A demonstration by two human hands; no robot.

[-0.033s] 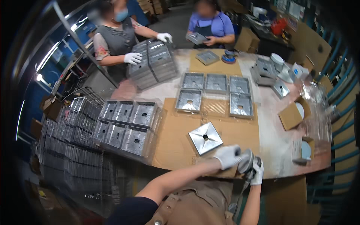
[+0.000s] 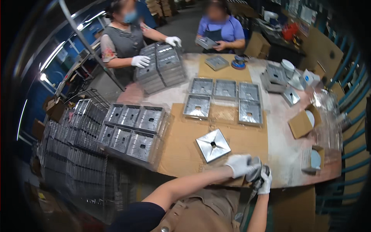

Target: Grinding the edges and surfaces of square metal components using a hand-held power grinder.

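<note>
Gripping a grey power tool (image 2: 256, 174) at the table's (image 2: 286, 150) near edge, lower right of the frame.
My gloved left hand (image 2: 239, 165) and right hand (image 2: 265, 181) wrap fingers around it; a shiny square metal plate (image 2: 213, 145) lies just upper left on cardboard (image 2: 185, 143).

Bare cardboard (image 2: 181, 150) ahead — plate (image 2: 213, 145) blocks centre.
</note>
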